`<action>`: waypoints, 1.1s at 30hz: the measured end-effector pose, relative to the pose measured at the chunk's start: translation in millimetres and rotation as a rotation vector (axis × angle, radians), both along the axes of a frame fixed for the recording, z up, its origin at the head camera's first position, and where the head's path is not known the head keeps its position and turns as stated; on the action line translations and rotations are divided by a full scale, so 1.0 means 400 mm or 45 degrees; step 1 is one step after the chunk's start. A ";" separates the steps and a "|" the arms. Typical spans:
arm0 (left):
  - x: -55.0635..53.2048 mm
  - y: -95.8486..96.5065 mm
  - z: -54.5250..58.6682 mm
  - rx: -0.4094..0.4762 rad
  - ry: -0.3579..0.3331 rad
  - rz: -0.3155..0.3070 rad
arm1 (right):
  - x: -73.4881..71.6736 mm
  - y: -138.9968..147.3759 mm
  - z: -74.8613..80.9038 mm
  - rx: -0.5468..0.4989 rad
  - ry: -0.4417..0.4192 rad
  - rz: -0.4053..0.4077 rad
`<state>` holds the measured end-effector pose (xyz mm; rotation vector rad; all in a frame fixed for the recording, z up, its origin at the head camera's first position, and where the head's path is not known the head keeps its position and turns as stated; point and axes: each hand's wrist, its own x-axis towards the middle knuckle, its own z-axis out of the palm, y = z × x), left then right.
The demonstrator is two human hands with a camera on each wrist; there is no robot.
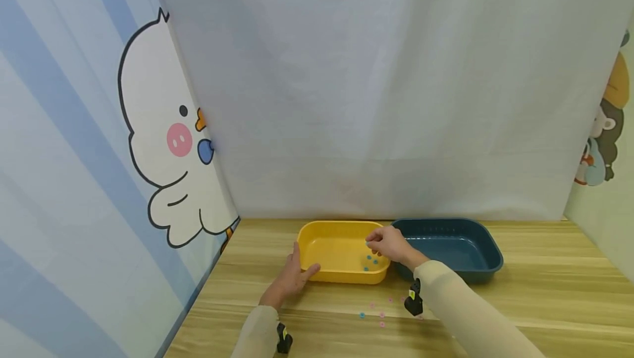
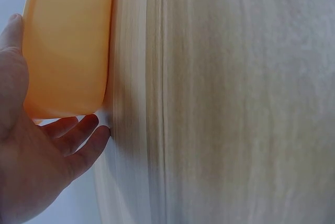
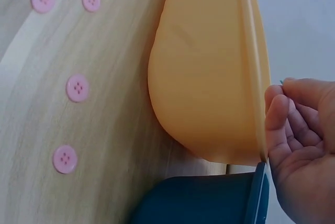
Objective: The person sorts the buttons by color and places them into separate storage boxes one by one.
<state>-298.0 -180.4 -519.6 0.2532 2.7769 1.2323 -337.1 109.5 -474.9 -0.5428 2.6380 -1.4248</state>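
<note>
A yellow plastic basin (image 1: 342,277) stands on the wooden table. Its left front corner is held between the thumb and fingers of my left hand (image 1: 292,275); in the left wrist view that hand (image 2: 42,156) lies against the basin's end wall. My right hand (image 1: 393,243) is over the basin's right side and pinches a small blue button (image 1: 367,242) between thumb and fingertips. Only a sliver of that button shows past the right hand (image 3: 303,124) in the right wrist view. Several blue buttons (image 1: 375,262) lie inside the basin near its right end.
A dark blue basin (image 1: 495,262) stands right beside the yellow one, partly behind my right forearm. On the table in front lie several pink buttons (image 3: 77,88) and one blue button (image 1: 362,315). A grey-white curtain (image 1: 346,99) hangs behind the table.
</note>
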 end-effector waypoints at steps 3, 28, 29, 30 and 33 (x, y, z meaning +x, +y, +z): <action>0.000 -0.001 -0.001 -0.002 0.006 0.001 | -0.006 -0.002 -0.001 0.005 -0.009 -0.022; -0.004 -0.005 -0.011 -0.027 0.015 -0.008 | -0.030 -0.013 -0.005 -0.078 -0.161 -0.137; -0.004 -0.005 -0.010 -0.026 0.014 -0.006 | -0.031 -0.013 -0.005 -0.085 -0.165 -0.133; -0.004 -0.005 -0.010 -0.021 0.011 -0.005 | -0.031 -0.012 -0.004 -0.089 -0.165 -0.126; -0.004 -0.005 -0.011 -0.017 0.010 -0.004 | -0.028 -0.008 -0.003 -0.101 -0.145 -0.077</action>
